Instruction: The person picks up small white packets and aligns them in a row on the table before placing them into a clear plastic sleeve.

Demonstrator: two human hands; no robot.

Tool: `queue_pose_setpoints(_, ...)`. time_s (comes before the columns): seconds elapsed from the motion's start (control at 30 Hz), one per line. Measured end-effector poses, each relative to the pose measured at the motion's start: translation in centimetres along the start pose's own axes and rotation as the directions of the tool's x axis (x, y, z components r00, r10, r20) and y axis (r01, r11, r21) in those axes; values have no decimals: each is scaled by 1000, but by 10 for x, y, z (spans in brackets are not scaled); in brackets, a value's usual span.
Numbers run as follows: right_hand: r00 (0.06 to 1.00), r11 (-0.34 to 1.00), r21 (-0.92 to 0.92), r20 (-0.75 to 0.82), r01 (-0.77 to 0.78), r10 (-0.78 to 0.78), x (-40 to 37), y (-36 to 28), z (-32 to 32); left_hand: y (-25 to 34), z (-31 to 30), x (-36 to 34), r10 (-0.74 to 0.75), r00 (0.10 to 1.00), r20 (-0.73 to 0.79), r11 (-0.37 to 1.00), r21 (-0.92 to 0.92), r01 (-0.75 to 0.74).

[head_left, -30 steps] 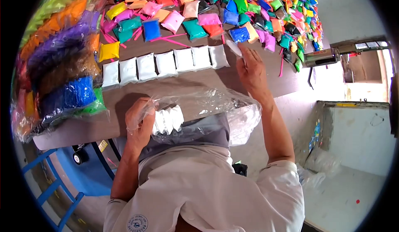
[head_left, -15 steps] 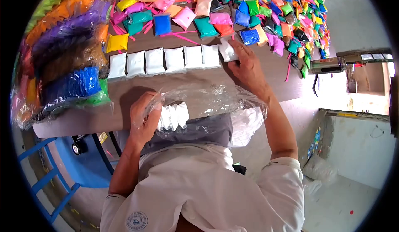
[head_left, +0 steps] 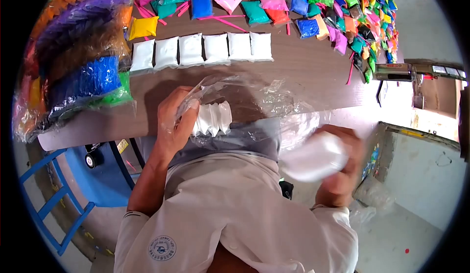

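My left hand (head_left: 175, 116) is closed around the edge of a clear plastic bag (head_left: 276, 94), close to the table's front edge. Inside that bag, beside my left thumb, several white packets (head_left: 213, 118) stand packed side by side. Off to the right, past the table edge and near my body, my right hand (head_left: 348, 163) grips a single white packet (head_left: 316, 156); both are smeared by motion. Farther back on the table lies a row of several white packets (head_left: 191, 49), apart from both hands.
Stacked bags of coloured packets (head_left: 88, 77) cover the table's left side. Loose coloured packets (head_left: 298, 4) and pink sticks (head_left: 223, 22) spread over the far side of the brown table (head_left: 313, 77). A blue metal frame (head_left: 54, 199) stands at lower left.
My right hand has lifted the rightmost white packet from the row and brought it back toward my body. The left hand still holds the bag. The view has shifted slightly.
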State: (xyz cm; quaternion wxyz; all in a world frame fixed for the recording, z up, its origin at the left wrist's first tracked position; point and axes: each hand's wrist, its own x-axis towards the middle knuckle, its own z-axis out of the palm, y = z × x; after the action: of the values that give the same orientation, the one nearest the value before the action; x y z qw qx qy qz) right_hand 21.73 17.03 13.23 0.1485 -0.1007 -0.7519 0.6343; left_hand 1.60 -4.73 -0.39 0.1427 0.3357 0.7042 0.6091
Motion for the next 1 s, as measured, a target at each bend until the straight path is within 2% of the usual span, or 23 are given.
queue_pose_setpoints(0.03,991,966,-257,126,-10,44,5,4,2,1,0,0,1,1000,-2,1000,-4,-1)
queue_pose_setpoints(0.07,994,902,-431,91,-20,66,10,11,19,1,-1,0,3,1000,-7,1000,-8,-3)
queue_pose_setpoints(0.13,996,811,-579,-61,-84,59,15,35,44,-5,-1,-2,22,999,-27,999,-29,-22)
queue_pose_setpoints(0.2,991,727,-682,-136,-82,-16,20,56,56,-10,0,-5,12,998,-60,997,-71,-17)
queue_pose_setpoints(0.27,982,690,-719,-178,-83,-68,24,70,67,-11,3,-7,-26,995,-101,990,-142,11)
queue_pose_setpoints(0.33,986,698,-711,-164,-90,-41,24,79,75,-10,3,-8,-51,994,-97,988,-147,37)
queue_pose_setpoints(0.4,998,723,-688,-66,-62,23,27,72,77,-8,1,-8,-68,992,-102,987,-149,52)
queue_pose_setpoints(0.43,993,741,-663,-42,-108,108,27,63,76,-6,1,-7,-71,992,-107,987,-149,55)
queue_pose_setpoints(0.53,984,798,-580,-28,-160,176,26,55,67,-4,1,-7,-104,990,-100,981,-174,85)
queue_pose_setpoints(0.57,988,819,-563,24,-111,151,28,55,63,-4,2,-8,-119,989,-93,977,-187,100)
queue_pose_setpoints(0.7,993,832,-552,63,-50,102,30,65,65,-6,4,-6,-70,992,-105,984,-172,51)
queue_pose_setpoints(0.9,987,819,-574,116,-22,108,33,74,63,-7,2,-7,-63,994,-94,991,-127,51)
queue_pose_setpoints(1.0,994,779,-624,109,60,11,30,55,61,-6,0,-4,-15,997,-82,996,-88,8)
